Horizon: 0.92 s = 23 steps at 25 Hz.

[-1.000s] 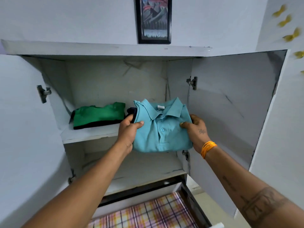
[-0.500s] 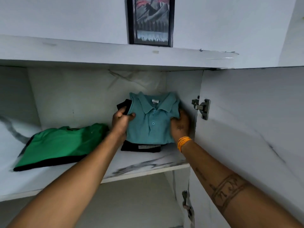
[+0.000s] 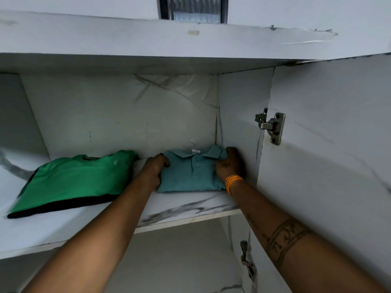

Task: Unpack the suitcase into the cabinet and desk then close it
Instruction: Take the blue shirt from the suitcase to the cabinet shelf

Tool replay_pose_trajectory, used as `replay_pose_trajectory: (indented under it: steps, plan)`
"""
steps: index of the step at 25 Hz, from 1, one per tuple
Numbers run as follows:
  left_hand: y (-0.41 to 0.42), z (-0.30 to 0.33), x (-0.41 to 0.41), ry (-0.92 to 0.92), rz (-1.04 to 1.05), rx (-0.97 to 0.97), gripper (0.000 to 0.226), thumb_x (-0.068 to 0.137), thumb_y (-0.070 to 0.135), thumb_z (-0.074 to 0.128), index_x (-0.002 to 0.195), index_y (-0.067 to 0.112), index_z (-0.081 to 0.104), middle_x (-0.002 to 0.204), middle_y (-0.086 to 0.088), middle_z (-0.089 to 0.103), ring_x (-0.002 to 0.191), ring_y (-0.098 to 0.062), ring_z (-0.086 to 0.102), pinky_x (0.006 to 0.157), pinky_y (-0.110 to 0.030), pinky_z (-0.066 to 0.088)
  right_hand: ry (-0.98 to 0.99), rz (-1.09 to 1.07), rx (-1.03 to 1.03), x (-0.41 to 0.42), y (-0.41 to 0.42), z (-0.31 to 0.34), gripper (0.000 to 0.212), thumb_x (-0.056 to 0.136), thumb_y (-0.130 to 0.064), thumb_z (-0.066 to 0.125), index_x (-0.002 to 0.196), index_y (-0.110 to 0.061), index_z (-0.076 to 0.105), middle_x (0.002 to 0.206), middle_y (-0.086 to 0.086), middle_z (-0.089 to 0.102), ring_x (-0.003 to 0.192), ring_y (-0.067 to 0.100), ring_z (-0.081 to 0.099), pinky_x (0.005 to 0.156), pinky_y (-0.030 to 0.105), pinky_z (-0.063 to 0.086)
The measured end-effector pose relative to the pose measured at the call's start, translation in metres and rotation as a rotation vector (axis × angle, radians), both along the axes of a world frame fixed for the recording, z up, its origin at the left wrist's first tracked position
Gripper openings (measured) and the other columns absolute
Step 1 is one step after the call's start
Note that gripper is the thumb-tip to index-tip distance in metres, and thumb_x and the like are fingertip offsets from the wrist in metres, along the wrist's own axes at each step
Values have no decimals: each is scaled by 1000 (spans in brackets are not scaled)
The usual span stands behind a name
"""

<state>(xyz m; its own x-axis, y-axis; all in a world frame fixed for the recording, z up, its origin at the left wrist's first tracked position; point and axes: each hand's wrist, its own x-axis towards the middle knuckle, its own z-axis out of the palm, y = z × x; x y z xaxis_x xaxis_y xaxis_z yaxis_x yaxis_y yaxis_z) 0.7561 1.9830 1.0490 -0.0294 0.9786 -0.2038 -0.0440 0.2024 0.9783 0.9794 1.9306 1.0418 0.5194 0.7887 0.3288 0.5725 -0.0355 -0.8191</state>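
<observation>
A folded teal polo shirt [image 3: 191, 176] lies on the upper shelf [image 3: 182, 210] of the white cabinet, pushed into its back right corner. My left hand [image 3: 154, 170] grips the shirt's left edge, fingers curled over it. My right hand [image 3: 229, 166], an orange band on its wrist, holds the shirt's right edge against the cabinet's side wall. Whatever dark garment is under the teal shirt is hidden. The suitcase is out of view.
A folded green shirt [image 3: 74, 180] with a black garment beneath it lies on the same shelf to the left. The right cabinet door [image 3: 328, 144] stands open with its metal hinge [image 3: 271, 127] showing. A lower shelf compartment sits below. A framed picture [image 3: 193, 9] hangs above.
Both hands have carried the teal shirt from in front of the cabinet onto the upper shelf and lowered it flat into the back right corner. The view has moved closer.
</observation>
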Motion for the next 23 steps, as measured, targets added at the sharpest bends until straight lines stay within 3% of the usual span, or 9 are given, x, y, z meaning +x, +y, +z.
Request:
replay_pose_trajectory:
  steps: [2, 4, 8, 10, 13, 15, 18, 20, 23]
  plan:
    - [11, -3, -1, 147, 30, 69, 38, 79, 6, 65, 116, 9, 73, 117, -18, 71, 106, -34, 67, 97, -47, 58, -90, 7, 20, 1, 8, -1, 33, 91, -14, 61, 124, -12, 65, 123, 17, 69, 113, 39, 64, 89, 38, 53]
    - [39, -21, -2, 250, 50, 146, 43, 69, 19, 66, 110, 11, 75, 109, -17, 75, 100, -33, 70, 94, -49, 60, -193, 34, 58, 4, 16, -3, 38, 86, -6, 62, 123, -11, 70, 119, 19, 70, 111, 41, 65, 92, 40, 55]
    - [63, -33, 2, 243, 18, 173, 63, 59, 20, 59, 119, 10, 70, 113, -15, 73, 103, -31, 68, 91, -36, 59, -380, 20, 23, 8, 35, -8, 29, 82, 0, 60, 106, -2, 76, 112, 24, 69, 107, 44, 64, 95, 40, 51]
    - [48, -24, 5, 243, 20, 186, 69, 59, 20, 63, 127, 12, 68, 121, -13, 72, 107, -31, 67, 96, -38, 58, -440, -14, 21, 5, 37, -9, 22, 81, -1, 58, 94, -1, 76, 106, 24, 69, 102, 44, 65, 90, 40, 52]
    - [20, -10, 0, 271, 84, 201, 65, 74, 17, 82, 136, 9, 63, 123, -6, 68, 112, -28, 66, 96, -35, 56, -494, -11, 193, 2, 31, -10, 23, 74, -8, 60, 90, -4, 75, 101, 21, 70, 96, 44, 65, 87, 43, 55]
    - [7, -10, -7, 260, 128, 232, 56, 89, 13, 77, 141, 11, 58, 121, -2, 63, 107, -25, 64, 90, -30, 54, -489, -6, 319, -5, 18, -4, 26, 76, -13, 59, 95, -5, 75, 105, 18, 70, 99, 41, 64, 89, 42, 55]
    - [-29, -2, -20, 180, 163, 329, 52, 93, 14, 71, 143, 17, 56, 114, -1, 67, 95, -19, 63, 86, -31, 55, -237, 68, 389, -33, -11, 13, 22, 87, -8, 65, 107, -7, 75, 115, 14, 69, 106, 32, 65, 90, 31, 52]
    - [-63, 5, -36, 130, 118, 406, 45, 94, 14, 69, 137, 21, 59, 108, 1, 69, 95, -16, 66, 89, -38, 57, 27, 157, 373, -59, -37, 21, 19, 89, -7, 67, 106, -9, 76, 109, 8, 74, 101, 23, 68, 89, 27, 53]
    - [-130, 10, -69, 57, 23, 494, 25, 97, 11, 66, 119, 20, 69, 109, -6, 77, 98, -22, 74, 81, -39, 61, 381, 356, 290, -107, -95, 20, 11, 91, -12, 67, 90, -17, 77, 91, 4, 77, 92, 23, 72, 84, 36, 58]
